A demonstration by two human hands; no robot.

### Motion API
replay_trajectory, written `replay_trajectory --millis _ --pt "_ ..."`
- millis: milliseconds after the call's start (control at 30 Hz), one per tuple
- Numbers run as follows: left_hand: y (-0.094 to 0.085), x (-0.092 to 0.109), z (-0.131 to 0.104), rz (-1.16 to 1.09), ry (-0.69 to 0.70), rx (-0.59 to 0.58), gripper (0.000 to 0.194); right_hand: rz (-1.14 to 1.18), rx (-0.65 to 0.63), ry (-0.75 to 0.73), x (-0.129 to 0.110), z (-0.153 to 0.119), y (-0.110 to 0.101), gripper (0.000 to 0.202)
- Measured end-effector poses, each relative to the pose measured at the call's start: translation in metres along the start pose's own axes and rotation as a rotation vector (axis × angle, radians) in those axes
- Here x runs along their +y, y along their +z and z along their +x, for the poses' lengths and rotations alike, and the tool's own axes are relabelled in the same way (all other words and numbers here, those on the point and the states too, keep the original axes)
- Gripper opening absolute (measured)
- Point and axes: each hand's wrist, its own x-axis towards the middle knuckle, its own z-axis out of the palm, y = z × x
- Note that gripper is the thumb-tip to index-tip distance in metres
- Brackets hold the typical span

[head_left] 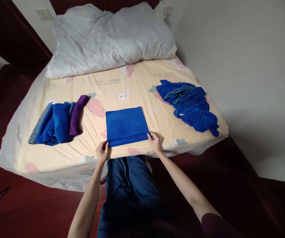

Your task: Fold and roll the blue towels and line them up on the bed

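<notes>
Blue cloth (126, 122), flat on bedsheet (137, 91), spanning the grip and beyond | left hand (102, 152), right hand (154, 142): each pinching a near corner | risk (judged): near-edge fold (129, 139) skews from uneven pull.

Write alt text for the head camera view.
Two bare hands, left and right, pinch the near corners of a flat blue cloth on a bed, between rolled cloths and a crumpled blue pile.
</notes>
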Motion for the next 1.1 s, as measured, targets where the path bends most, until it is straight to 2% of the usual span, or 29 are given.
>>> replay_trajectory --millis 633,900,1100 --pt "0.005 -0.001 0.003 0.038 0.038 0.018 0.031 -0.100 0.058 -0.043 -0.006 0.004 0.002 0.040" --pt "0.010 0.000 0.001 0.048 0.048 0.084 0.031 -0.092 0.043 -0.063 -0.004 0.006 0.003 0.037" --pt "0.010 0.002 0.004 0.058 0.066 0.062 0.032 -0.073 0.035 -0.061 -0.007 0.007 0.002 0.036"
